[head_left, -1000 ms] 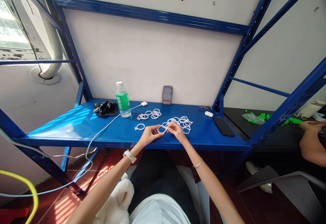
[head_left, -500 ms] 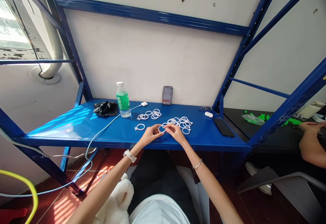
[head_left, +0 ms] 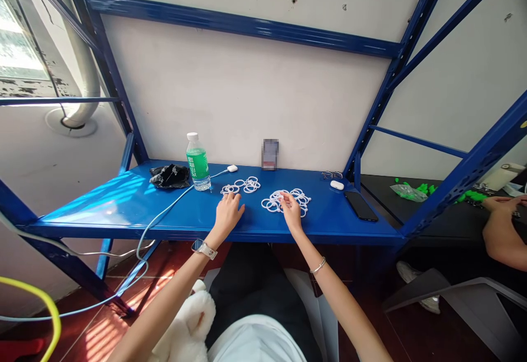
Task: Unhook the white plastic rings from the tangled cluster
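- White plastic rings lie in two loose heaps on the blue metal worktop (head_left: 123,202): a smaller far heap (head_left: 242,185) behind the left hand, and a larger near heap (head_left: 288,199) under the right hand.
- Left hand (head_left: 227,215) is laid palm-down on the worktop, its fingers (head_left: 229,199) spread slightly apart and flat; the tips reach the near edge of the far heap. Whether a ring is pinned beneath them cannot be told.
- Right hand (head_left: 291,212) is set on the larger heap, its fingers (head_left: 285,200) curled together over the rings at the heap's middle; a ring seems to be pinched, but this is too small to be made out for sure.
- Both heaps lie straight ahead of the fingertips, away from the body; the far heap is nearer the left hand, the larger one nearer the right. The larger heap is stretched left to right across the worktop.
- No container holds the rings; they rest bare on the worktop.
- A capped bottle with a green label (head_left: 197,162) stands upright left of the far heap, with liquid seen inside.
- Beside it a crumpled black bag (head_left: 169,175) is seen, and a white cable (head_left: 164,211) runs off the front edge.
- A dark phone (head_left: 360,205) lies flat at the right end, well apart from the rings.
- Another person's arm (head_left: 502,230) is seen at the far right, at a separate black surface.
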A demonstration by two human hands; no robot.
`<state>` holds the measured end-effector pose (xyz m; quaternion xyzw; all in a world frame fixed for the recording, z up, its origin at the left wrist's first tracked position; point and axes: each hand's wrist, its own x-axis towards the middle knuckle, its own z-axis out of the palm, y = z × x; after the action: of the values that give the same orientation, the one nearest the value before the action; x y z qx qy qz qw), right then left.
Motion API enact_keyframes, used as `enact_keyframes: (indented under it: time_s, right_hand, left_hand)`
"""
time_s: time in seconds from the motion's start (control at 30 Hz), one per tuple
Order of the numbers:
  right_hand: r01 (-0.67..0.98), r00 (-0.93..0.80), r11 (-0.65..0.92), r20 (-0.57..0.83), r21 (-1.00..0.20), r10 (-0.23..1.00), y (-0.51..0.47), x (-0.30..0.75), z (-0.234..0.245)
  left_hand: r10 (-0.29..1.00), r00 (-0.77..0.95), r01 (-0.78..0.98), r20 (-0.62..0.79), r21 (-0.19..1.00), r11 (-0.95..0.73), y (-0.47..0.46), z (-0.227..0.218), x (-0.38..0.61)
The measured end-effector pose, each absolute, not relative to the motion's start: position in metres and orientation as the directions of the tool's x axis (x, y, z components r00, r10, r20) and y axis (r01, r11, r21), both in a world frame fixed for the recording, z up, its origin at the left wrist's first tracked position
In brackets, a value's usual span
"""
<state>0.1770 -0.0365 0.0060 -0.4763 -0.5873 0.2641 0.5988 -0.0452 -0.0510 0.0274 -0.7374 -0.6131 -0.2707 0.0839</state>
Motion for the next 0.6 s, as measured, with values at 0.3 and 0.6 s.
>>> enact_keyframes:
  time_s: [0.3,0.6]
  right_hand:
    - [0.300,0.231,0.402,0.475,-0.865,0.849,-0.036,0.177,0.005]
    - [0.294,0.193,0.459,0.522,-0.839,0.831,-0.040,0.175,0.010]
  left_hand:
    - [0.930,0.048,0.989,0.365,0.111,-0.095,-0.046,0.023,-0.066]
    - [0.893,0.182,0.864,0.412,0.367,-0.345,-0.044,0.026,-0.055]
